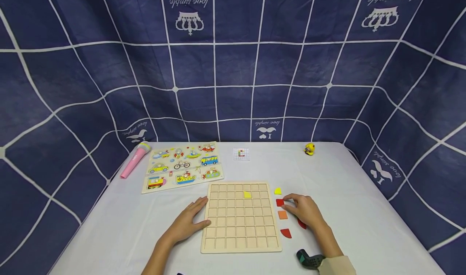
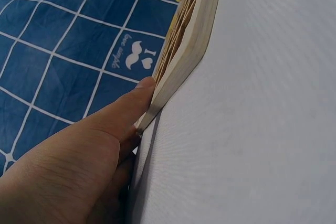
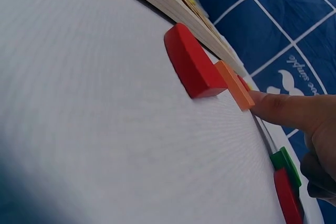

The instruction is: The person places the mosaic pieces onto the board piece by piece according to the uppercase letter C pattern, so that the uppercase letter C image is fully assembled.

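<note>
A square wooden grid board (image 1: 220,242) lies in front of me, with a yellow quarter-circle piece (image 1: 247,194) in one cell. My left hand (image 1: 184,225) rests against the board's left edge, its fingers and thumb extended. To the right of the board stands a column of flat pieces: a yellow one (image 1: 278,191), a red square (image 1: 279,202), an orange square (image 1: 282,214) and a red quarter-circle (image 1: 286,233). My right hand (image 1: 306,211) has thumb and index fingertips right at the red square's right side; I cannot tell whether they pinch it.
Partly under my right hand lie another red piece (image 3: 287,198) and a green piece (image 3: 286,165). Farther back are a picture puzzle board (image 1: 182,168), a pink toy microphone (image 1: 134,160), a small pattern card (image 1: 241,154) and a yellow figurine (image 1: 309,149). A dark device (image 1: 309,259) sits beside my right wrist.
</note>
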Demonstrator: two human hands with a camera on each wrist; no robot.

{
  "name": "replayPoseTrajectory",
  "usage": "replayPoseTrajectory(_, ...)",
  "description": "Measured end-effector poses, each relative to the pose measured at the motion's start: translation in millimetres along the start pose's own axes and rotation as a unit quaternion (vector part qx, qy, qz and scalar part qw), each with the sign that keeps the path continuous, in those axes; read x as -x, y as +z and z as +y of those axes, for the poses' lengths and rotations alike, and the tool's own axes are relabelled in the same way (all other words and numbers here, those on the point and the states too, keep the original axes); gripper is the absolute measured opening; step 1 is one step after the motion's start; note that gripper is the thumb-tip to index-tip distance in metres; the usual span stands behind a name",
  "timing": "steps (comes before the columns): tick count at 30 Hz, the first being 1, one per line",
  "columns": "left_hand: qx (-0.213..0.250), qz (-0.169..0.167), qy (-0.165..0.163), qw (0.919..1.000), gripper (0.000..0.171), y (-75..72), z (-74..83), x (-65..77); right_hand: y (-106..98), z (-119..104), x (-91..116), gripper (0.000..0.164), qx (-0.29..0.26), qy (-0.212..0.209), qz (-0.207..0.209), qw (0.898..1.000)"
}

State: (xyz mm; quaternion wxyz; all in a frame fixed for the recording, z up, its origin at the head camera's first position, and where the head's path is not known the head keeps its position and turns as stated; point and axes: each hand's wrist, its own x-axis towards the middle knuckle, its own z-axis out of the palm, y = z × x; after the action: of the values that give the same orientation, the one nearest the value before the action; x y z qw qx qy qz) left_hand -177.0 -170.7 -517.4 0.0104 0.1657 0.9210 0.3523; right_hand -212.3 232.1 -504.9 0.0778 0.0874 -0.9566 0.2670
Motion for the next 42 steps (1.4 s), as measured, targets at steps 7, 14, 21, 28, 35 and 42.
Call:
replayPoseTrajectory(7,-0.001,0.003,0.002,1.0,0.08,0.2,-0.1,-0.3,-1.1,-0.8,-0.5,0.027,0.003,-0.012,0.023,1.0)
replayPoseTrajectory(14,0.0,-0.004,0.0,1.0,0.08,-0.2,0.2,-0.2,-3.9,-16.9,-5.0,0.027,-0.003,-0.029,0.042,0.999)
replayPoseTrajectory(21,0.001,0.005,0.002,1.0,0.079,-1.3,-0.6,-0.1,5.3,-47.8,-12.9,0.03,-0.006,-0.057,0.036,0.998)
replayPoseTrajectory(28,0.002,-0.002,0.002,1.0,0.08,-1.0,0.1,0.1,29.7,-74.8,-21.2,0.028,-0.016,-0.092,0.031,0.995)
replayPoseTrajectory(35,0.007,-0.002,-0.002,1.0,0.079,-2.7,3.8,2.0,46.5,-97.6,-34.3,0.029,-0.007,-0.112,0.031,0.993)
replayPoseTrajectory(42,0.012,-0.003,-0.002,0.9999,0.078,-3.1,4.5,2.0,56.6,-104.5,-44.2,0.026,-0.008,-0.115,0.014,0.993)
